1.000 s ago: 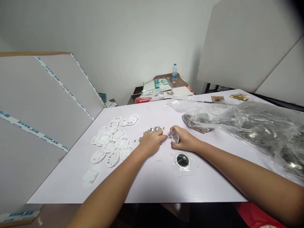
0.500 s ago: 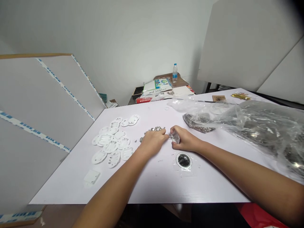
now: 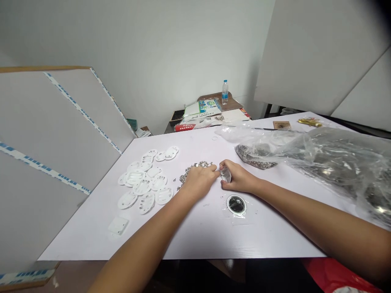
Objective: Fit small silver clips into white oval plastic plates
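"What is the right hand (image 3: 240, 177) doing?"

"It pinches a small white piece (image 3: 225, 175) by its edges, the fingers on the far side and the thumb on the near side."

"Where is that piece?"

"Up over the white table (image 3: 189, 232), between the two hands. It is tipped on its side, with its face to the left hand (image 3: 199, 179)."

"And the fingers on the left hand?"

"They are curled in, with the tips right by the white piece. I cannot tell if they pinch something — they are too small to see well."

"What is around them?"

"Lots of tiny shiny metal bits (image 3: 200, 164) lie just past the left hand. Many white parts (image 3: 142, 187) sit in a bunch on the left side, and a white square (image 3: 118, 225) lies closer to the person."

"What about the right side?"

"A round black disc (image 3: 236, 204) with a white ring is near the right hand, on the person's side. Farther right there is a big clear bag (image 3: 324, 150) — shiny things are in it, but they look blurry."
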Demonstrator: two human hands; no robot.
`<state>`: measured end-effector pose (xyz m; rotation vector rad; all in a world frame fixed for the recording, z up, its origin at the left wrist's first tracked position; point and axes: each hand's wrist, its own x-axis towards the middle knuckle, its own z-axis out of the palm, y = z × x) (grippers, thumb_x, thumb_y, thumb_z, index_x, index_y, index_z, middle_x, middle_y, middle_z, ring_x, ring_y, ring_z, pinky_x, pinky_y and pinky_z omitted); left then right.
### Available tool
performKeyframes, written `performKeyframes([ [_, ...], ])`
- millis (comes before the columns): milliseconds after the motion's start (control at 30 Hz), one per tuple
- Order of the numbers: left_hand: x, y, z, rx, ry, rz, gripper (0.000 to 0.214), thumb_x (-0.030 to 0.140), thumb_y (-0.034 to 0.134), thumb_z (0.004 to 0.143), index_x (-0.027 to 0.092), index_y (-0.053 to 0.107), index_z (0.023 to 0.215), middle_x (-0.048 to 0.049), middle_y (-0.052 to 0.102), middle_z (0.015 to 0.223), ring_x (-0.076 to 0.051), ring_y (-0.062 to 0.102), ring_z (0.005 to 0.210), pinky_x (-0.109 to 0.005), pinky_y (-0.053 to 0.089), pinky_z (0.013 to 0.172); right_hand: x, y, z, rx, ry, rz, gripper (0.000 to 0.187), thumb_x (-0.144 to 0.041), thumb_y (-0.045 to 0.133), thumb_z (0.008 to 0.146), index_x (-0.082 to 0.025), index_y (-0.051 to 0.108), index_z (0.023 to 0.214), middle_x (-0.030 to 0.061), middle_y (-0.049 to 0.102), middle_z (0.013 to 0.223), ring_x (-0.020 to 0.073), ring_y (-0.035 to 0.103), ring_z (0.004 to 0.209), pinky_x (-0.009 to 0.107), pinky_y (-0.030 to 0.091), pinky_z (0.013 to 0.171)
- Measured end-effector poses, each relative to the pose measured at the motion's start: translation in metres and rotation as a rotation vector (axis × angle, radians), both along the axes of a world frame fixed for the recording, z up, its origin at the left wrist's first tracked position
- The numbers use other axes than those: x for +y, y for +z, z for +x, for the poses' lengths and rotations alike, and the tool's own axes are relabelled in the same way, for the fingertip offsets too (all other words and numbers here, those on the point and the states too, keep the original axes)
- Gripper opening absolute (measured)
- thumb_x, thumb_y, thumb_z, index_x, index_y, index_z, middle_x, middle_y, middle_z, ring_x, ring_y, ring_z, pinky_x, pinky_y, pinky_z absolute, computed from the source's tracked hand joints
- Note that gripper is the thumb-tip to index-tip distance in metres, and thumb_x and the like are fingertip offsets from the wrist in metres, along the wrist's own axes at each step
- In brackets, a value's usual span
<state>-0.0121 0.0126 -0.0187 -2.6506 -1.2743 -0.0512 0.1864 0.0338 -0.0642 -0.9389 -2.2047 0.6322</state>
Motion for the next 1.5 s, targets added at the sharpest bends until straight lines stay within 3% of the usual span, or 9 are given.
performKeyframes([
  [233, 0.003, -0.007, -0.001, -0.018, -0.001, 0.026, 0.026, 0.004, 0.047, 0.078, 0.022, 0.061, 0.089, -0.0020, 0.058, 0.083, -0.009, 0.041, 0.054, -0.028, 0.019, 0.054, 0.001, -0.001, 0.001, 0.007, 0.000, 0.002, 0.038, -0.022, 0.064, 0.069, -0.022, 0.042, 0.100, 0.0027, 0.054, 0.092, 0.0182, 0.051, 0.078, 0.031, 0.042, 0.069],
  [467, 0.000, -0.011, -0.010, -0.015, -0.023, 0.080, 0.022, 0.010, 0.045, 0.083, 0.023, 0.060, 0.092, -0.0018, 0.057, 0.086, -0.009, 0.041, 0.057, -0.027, 0.020, 0.053, -0.002, 0.001, 0.002, 0.018, -0.016, 0.010, 0.038, -0.023, 0.064, 0.070, -0.021, 0.043, 0.101, 0.0038, 0.056, 0.095, 0.0181, 0.051, 0.077, 0.031, 0.042, 0.069],
  [600, 0.001, -0.011, -0.014, 0.004, -0.047, 0.104, 0.035, 0.009, 0.043, 0.084, 0.028, 0.060, 0.108, -0.0019, 0.059, 0.090, -0.009, 0.045, 0.059, -0.025, 0.023, 0.054, -0.002, 0.001, 0.002, 0.032, -0.019, 0.021, 0.038, -0.023, 0.064, 0.071, -0.021, 0.044, 0.103, 0.0036, 0.056, 0.095, 0.0179, 0.051, 0.077, 0.031, 0.042, 0.070],
  [800, 0.003, -0.009, -0.022, 0.004, -0.051, 0.071, 0.061, 0.012, 0.049, 0.082, 0.041, 0.049, 0.135, -0.0018, 0.064, 0.090, -0.012, 0.054, 0.064, -0.025, 0.028, 0.055, -0.001, 0.000, 0.005, 0.076, -0.037, 0.030, 0.038, -0.023, 0.064, 0.070, -0.021, 0.044, 0.102, 0.0031, 0.055, 0.094, 0.0183, 0.052, 0.078, 0.031, 0.043, 0.071],
  [967, 0.005, -0.009, -0.028, -0.184, 0.029, 0.033, 0.052, 0.017, 0.046, 0.088, 0.039, 0.051, 0.135, -0.0018, 0.068, 0.103, -0.015, 0.062, 0.079, -0.025, 0.038, 0.063, -0.001, 0.001, 0.006, 0.093, -0.042, 0.024, 0.038, -0.025, 0.065, 0.071, -0.021, 0.044, 0.103, 0.0037, 0.056, 0.096, 0.0188, 0.052, 0.081, 0.032, 0.043, 0.074],
  [1067, 0.006, -0.010, -0.024, -0.409, 0.109, -0.060, 0.035, 0.021, 0.039, 0.093, 0.030, 0.061, 0.119, -0.0014, 0.069, 0.106, -0.015, 0.062, 0.089, -0.026, 0.043, 0.073, -0.003, 0.004, 0.006, 0.119, -0.046, 0.003, 0.038, -0.028, 0.067, 0.071, -0.021, 0.044, 0.101, 0.0022, 0.056, 0.092, 0.0178, 0.052, 0.077, 0.031, 0.042, 0.071],
  [1200, 0.005, -0.006, -0.012, -0.708, 0.113, -0.240, 0.027, 0.028, 0.036, 0.096, 0.022, 0.061, 0.106, -0.0031, 0.067, 0.098, -0.014, 0.059, 0.086, -0.027, 0.044, 0.077, -0.004, 0.009, 0.003, 0.273, -0.100, -0.113, 0.047, -0.040, 0.076, 0.069, -0.023, 0.045, 0.100, -0.0017, 0.056, 0.081, 0.0155, 0.050, 0.066, 0.029, 0.040, 0.062],
  [1333, 0.005, 0.005, 0.005, -0.826, -0.001, -0.370, 0.029, 0.038, 0.056, 0.088, 0.021, 0.063, 0.111, -0.0040, 0.063, 0.096, -0.013, 0.054, 0.080, -0.025, 0.043, 0.073, -0.002, 0.009, -0.004, 0.592, -0.140, -0.388, 0.053, -0.055, 0.076, 0.069, -0.023, 0.044, 0.098, -0.0026, 0.058, 0.074, 0.0150, 0.053, 0.060, 0.028, 0.040, 0.057],
  [1500, 0.014, 0.019, 0.022, -0.943, -0.033, -0.358, 0.022, 0.038, 0.063, 0.084, 0.017, 0.065, 0.085, -0.0028, 0.059, 0.089, -0.010, 0.051, 0.074, -0.024, 0.041, 0.069, 0.000, 0.009, -0.009, 0.913, 0.099, -0.701, 0.056, -0.075, 0.054, 0.079, -0.020, 0.051, 0.090, 0.0035, 0.063, 0.078, 0.0170, 0.060, 0.067, 0.030, 0.046, 0.060],
])
